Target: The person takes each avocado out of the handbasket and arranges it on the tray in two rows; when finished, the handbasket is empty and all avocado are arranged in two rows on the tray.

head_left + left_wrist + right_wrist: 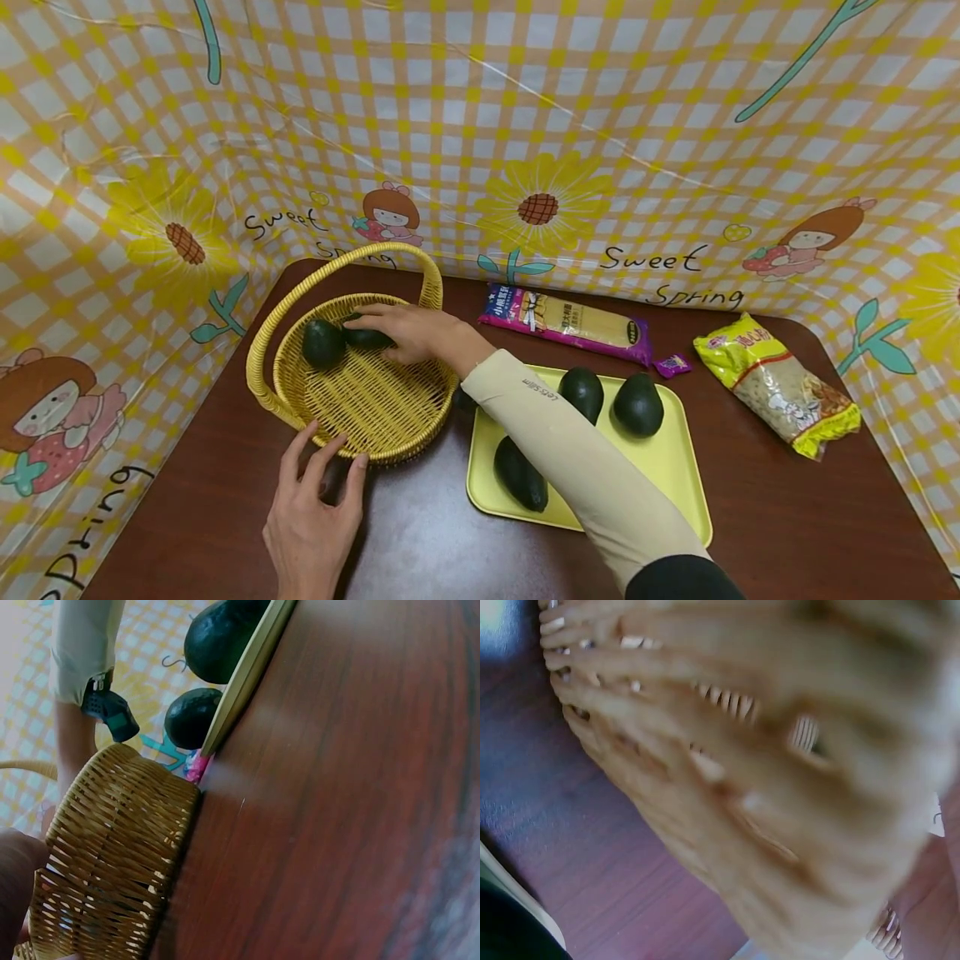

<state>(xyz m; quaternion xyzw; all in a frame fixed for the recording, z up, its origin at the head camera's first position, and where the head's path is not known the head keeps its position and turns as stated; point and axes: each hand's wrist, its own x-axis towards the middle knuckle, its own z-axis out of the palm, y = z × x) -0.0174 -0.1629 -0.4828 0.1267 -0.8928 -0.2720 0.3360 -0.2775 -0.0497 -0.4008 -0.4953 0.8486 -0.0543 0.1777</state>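
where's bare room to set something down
Bare table lies right of the yellow tray, nearer than the snack bag, and between tray and left hand. Crowded: the far left of the basket, with avocados and right hand; behind the tray, a long packet and small packet.

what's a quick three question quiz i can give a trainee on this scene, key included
1. Which hand is inside the basket? a) left b) right
2. True or false: avocados lie both in the basket and on the tray.
3. What lies between the long packet and the bag?

Key: 1. b, the right hand. 2. True. 3. A small purple packet.
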